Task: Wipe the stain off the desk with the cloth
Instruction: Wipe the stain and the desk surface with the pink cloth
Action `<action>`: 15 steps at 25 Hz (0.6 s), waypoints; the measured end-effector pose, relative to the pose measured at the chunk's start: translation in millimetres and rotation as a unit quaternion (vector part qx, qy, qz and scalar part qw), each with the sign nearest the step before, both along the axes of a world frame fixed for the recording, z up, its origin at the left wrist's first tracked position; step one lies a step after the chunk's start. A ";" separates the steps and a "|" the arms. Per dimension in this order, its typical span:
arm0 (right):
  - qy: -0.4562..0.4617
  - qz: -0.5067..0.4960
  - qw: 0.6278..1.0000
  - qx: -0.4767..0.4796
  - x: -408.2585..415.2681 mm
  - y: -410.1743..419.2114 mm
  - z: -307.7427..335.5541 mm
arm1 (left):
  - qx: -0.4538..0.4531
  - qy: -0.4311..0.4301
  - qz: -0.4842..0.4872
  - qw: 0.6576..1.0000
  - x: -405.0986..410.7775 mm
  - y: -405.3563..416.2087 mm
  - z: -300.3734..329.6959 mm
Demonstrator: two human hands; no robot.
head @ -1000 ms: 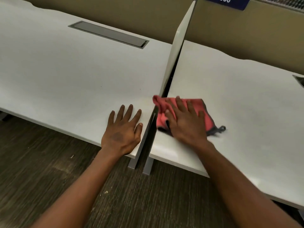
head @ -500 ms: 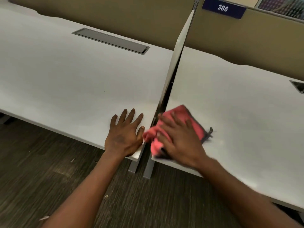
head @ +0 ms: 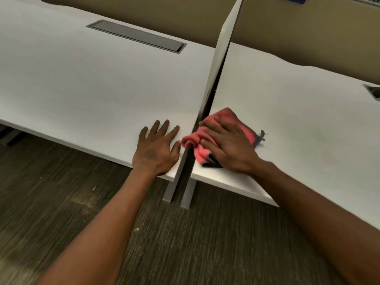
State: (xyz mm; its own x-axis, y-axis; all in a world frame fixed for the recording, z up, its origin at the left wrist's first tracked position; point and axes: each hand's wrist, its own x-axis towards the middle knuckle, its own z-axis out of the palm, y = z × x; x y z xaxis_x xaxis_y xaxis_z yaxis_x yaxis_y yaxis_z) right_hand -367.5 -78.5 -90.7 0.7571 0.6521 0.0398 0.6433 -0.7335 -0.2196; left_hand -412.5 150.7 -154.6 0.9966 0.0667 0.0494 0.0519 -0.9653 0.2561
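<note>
A pink cloth (head: 226, 118) with a dark edge lies bunched at the near left corner of the right white desk (head: 298, 103). My right hand (head: 228, 145) presses flat on top of it, fingers spread over the fabric. One fold of the cloth hangs over the gap by the divider. My left hand (head: 157, 149) rests flat and empty on the near right corner of the left white desk (head: 82, 85). A faint grey smudge (head: 320, 136) shows on the right desk, to the right of the cloth.
A thin white divider panel (head: 222, 52) stands upright between the two desks. A grey cable hatch (head: 136, 36) is set into the left desk, another at the right edge (head: 373, 91). Beige partition walls run behind. Dark wood-pattern floor (head: 61, 202) and grey desk legs (head: 178, 192) lie below.
My right hand swept the cloth from further in on the right desk toward the near left corner by the divider, bunching it over the gap. My left hand stayed put.
</note>
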 end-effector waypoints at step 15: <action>-0.173 -0.074 0.981 -0.034 -117.1 -21.1 -34.7 | -0.013 -0.008 0.008 1.000 -1.6 4.2 -1.7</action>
State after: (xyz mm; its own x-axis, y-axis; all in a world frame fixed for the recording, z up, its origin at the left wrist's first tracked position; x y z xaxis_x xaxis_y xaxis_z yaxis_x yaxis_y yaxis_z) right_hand -484.6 -99.6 -125.4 0.7924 0.5460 0.2718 0.5560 -0.8299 0.0464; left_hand -414.1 154.9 -156.3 0.9944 0.0844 0.0640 0.0631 -0.9572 0.2825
